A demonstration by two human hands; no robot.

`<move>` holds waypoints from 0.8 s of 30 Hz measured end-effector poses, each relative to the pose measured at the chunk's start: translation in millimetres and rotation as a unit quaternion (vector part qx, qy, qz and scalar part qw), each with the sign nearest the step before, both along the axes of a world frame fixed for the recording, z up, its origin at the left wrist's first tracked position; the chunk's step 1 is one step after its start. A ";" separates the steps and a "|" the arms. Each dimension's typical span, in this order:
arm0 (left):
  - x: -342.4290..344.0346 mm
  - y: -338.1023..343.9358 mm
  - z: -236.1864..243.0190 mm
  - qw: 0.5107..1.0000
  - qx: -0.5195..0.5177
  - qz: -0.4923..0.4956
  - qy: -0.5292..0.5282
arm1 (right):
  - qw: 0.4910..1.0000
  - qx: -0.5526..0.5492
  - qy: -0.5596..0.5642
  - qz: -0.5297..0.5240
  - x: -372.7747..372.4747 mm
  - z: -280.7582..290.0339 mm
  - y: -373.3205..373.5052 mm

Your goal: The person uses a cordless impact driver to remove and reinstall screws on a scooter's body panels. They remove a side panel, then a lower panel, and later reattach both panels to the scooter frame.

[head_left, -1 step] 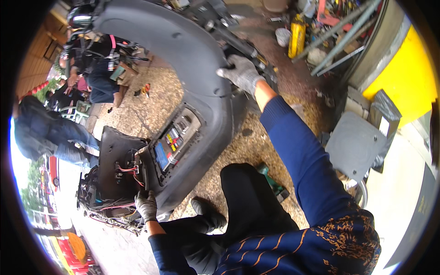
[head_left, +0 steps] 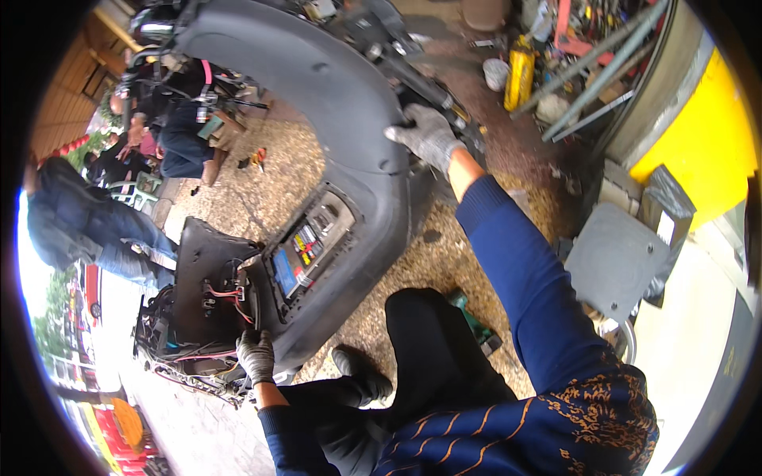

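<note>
Right hand: the grey-gloved right hand [head_left: 427, 135] lies palm down on the upper end of the large curved dark grey plastic scooter body panel [head_left: 333, 87], fingers curled over its edge and gripping it.
Left hand: the grey-gloved left hand [head_left: 256, 355] is closed around the lower edge of the same panel.
Panel: it arcs from one set of fingers to the other, above gravelled ground [head_left: 444, 262].
Open compartment: just above the left fingers, a recess holds a blue-topped rectangular battery [head_left: 287, 268].
Wiring: red and black wires [head_left: 226, 295] run just beside the left fingertips.
Farther off: a yellow canister [head_left: 520, 77] stands well beyond the right fingers.
</note>
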State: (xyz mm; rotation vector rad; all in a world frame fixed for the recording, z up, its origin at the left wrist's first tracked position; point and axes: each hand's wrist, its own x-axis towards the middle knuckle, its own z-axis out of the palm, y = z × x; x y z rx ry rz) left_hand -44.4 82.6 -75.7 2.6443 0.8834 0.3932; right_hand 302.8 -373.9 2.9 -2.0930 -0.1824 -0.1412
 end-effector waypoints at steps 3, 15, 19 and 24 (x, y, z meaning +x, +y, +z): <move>-2.7 -10.6 11.3 0.994 0.102 -0.017 0.033 | 0.999 -0.040 0.003 0.016 -2.6 1.5 -3.9; -1.7 -27.7 19.5 0.997 0.052 -0.012 -0.047 | 0.982 0.189 0.004 -0.008 2.7 -50.1 -19.9; -5.5 -29.9 10.2 0.978 -0.062 -0.117 -0.164 | 0.954 0.261 0.137 -0.050 -82.3 -219.3 -71.4; -13.1 -33.8 5.2 0.949 -0.285 -0.022 -0.134 | 0.874 -0.344 0.300 0.164 -281.9 -440.3 -97.4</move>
